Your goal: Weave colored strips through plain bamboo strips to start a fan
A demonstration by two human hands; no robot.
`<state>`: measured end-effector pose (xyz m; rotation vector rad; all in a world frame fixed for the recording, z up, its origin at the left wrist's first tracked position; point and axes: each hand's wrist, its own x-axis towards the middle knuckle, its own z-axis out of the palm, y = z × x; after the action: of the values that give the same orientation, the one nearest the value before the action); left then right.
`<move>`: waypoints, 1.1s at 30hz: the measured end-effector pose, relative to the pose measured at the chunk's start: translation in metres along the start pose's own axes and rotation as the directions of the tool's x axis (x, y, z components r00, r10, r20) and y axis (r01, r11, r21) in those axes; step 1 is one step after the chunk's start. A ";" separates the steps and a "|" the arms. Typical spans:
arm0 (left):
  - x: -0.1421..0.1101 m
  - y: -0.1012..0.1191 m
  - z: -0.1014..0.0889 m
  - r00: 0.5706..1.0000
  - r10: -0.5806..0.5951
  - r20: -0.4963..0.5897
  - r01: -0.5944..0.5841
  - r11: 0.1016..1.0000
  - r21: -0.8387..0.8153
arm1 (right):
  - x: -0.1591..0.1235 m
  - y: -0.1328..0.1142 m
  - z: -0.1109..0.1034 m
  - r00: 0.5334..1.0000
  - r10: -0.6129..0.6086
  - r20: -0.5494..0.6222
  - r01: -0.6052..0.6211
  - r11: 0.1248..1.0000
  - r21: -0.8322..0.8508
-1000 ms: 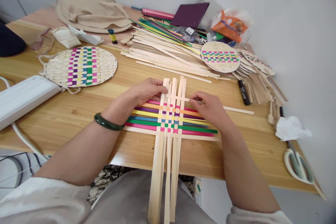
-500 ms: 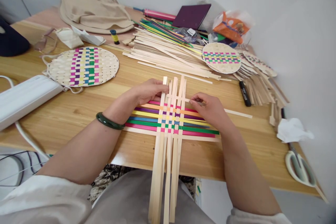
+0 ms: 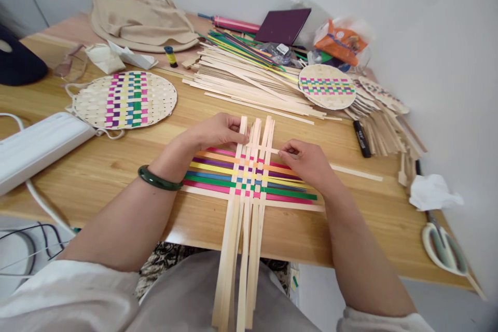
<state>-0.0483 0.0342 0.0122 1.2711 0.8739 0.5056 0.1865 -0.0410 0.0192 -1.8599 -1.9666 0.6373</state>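
A partly woven piece [image 3: 251, 174] lies on the table's near side, pale lengthwise strips interlaced with pink, orange, purple, yellow, blue and green cross strips. The near ends of the pale lengthwise strips [image 3: 235, 270] hang over the table edge toward my lap. At the far left corner of the weave, my left hand [image 3: 222, 132] pinches the leftmost lengthwise strips between thumb and fingers. A pale cross strip [image 3: 356, 172] runs through the far end of the weave, and my right hand [image 3: 305, 160] pinches it just right of the lengthwise strips. Its tail sticks out beyond my right wrist.
Finished woven fans lie at left [image 3: 126, 99] and right [image 3: 327, 87]. Loose pale strips [image 3: 249, 83] are heaped behind the weave. A black marker [image 3: 361, 139], scissors [image 3: 443, 249] and crumpled tissue [image 3: 434, 192] are at right. A white power strip [image 3: 42, 150] sits at left.
The near ends of the lengthwise strips have swung slightly left. The pale cross strip's tail reaches a little farther right. Both hands keep their pinches and have shifted only slightly.
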 end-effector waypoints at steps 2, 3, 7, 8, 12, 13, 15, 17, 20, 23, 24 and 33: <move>0.000 0.000 0.001 1.000 0.023 -0.017 -0.020 0.991 0.132 | 0.000 0.000 0.001 1.000 0.022 0.010 -0.022 1.000 -0.018; 0.000 0.000 0.001 0.999 0.040 -0.024 -0.035 0.982 0.186 | 0.000 0.000 0.002 0.999 0.031 0.009 -0.031 0.999 -0.024; 0.001 -0.001 0.002 0.997 0.074 -0.013 -0.069 0.969 0.235 | 0.000 0.000 0.002 0.998 0.057 -0.003 -0.057 0.997 -0.047; 0.001 -0.001 0.002 0.997 0.074 -0.007 -0.071 0.973 0.220 | 0.000 -0.001 0.002 0.998 0.058 -0.005 -0.058 0.997 -0.049; 0.001 -0.001 0.001 0.996 0.087 -0.035 -0.078 0.975 0.206 | 0.000 -0.001 0.003 0.997 0.072 -0.001 -0.072 0.996 -0.048; 0.001 -0.001 0.001 0.995 0.086 -0.046 -0.075 0.976 0.204 | 0.000 -0.001 0.003 0.997 0.076 -0.002 -0.076 0.996 -0.044; 0.001 -0.001 0.000 0.996 0.073 -0.049 -0.063 0.983 0.171 | 0.000 -0.001 0.003 0.997 0.080 -0.008 -0.080 0.996 -0.031; 0.000 0.000 -0.001 0.997 0.056 -0.045 -0.050 0.992 0.118 | 0.000 -0.001 0.003 0.997 0.078 -0.014 -0.078 0.997 -0.014; -0.001 0.000 -0.002 0.998 0.063 -0.029 -0.062 0.997 0.044 | -0.001 -0.002 0.002 0.997 0.081 -0.014 -0.081 0.997 -0.004; 0.000 -0.001 -0.003 0.993 0.116 -0.003 -0.116 0.993 0.002 | -0.001 -0.002 0.002 0.996 0.088 -0.012 -0.088 0.996 -0.001; 0.001 -0.002 -0.003 0.991 0.133 0.004 -0.133 0.991 -0.003 | -0.001 -0.002 0.002 0.996 0.087 -0.011 -0.087 0.996 -0.001; 0.001 -0.005 -0.008 0.986 0.165 0.019 -0.166 0.984 0.061 | -0.001 -0.002 0.004 0.997 0.069 -0.039 -0.068 0.997 0.032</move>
<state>-0.0549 0.0386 0.0063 1.4104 0.7816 0.6038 0.1828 -0.0427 0.0176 -1.9136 -1.8643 0.6411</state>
